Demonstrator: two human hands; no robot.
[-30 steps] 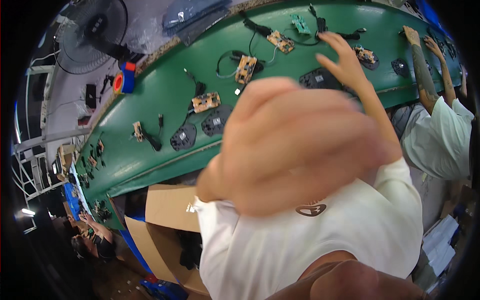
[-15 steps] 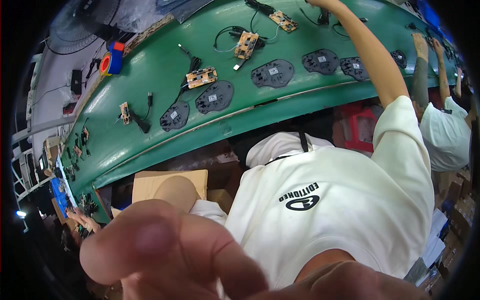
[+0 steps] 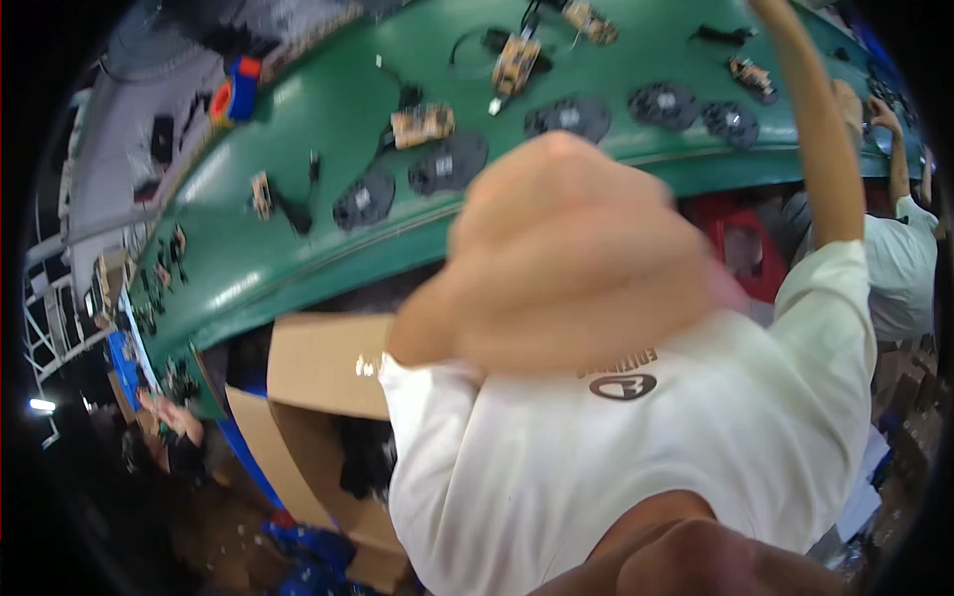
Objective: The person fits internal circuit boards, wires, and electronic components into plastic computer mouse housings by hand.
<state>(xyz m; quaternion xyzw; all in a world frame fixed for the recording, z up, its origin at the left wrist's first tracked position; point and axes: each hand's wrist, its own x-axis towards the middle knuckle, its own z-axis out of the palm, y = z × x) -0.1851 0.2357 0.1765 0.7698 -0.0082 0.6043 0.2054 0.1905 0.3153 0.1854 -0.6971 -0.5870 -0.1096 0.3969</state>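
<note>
My left hand (image 3: 581, 253) is raised close in front of my chest, smeared by motion. Its fingers cannot be made out, nor whether it holds anything. It hides part of the bench edge and touches the lower rim of a dark plate (image 3: 566, 117) only in the picture. My right forearm (image 3: 825, 129) stretches far over the green bench (image 3: 248, 268); its hand lies past the upper edge of the view. Along the bench's near side lie several flat black plastic plates (image 3: 365, 199). Behind them are tan circuit boards (image 3: 422, 125) with black cables, one board (image 3: 752, 77) close to my right forearm.
A blue and orange tape roll (image 3: 237, 91) stands at the bench's far left edge. An open cardboard box (image 3: 328, 363) with dark contents is below the bench on my left. A red stool (image 3: 740, 248) is under the bench. Co-workers' arms (image 3: 894, 139) show at right, another person's hands (image 3: 169, 415) at far left.
My left hand has swung from low left, close to the camera, up and right across my chest. My right arm has shifted right, its hand leaving view. The open box is now less covered.
</note>
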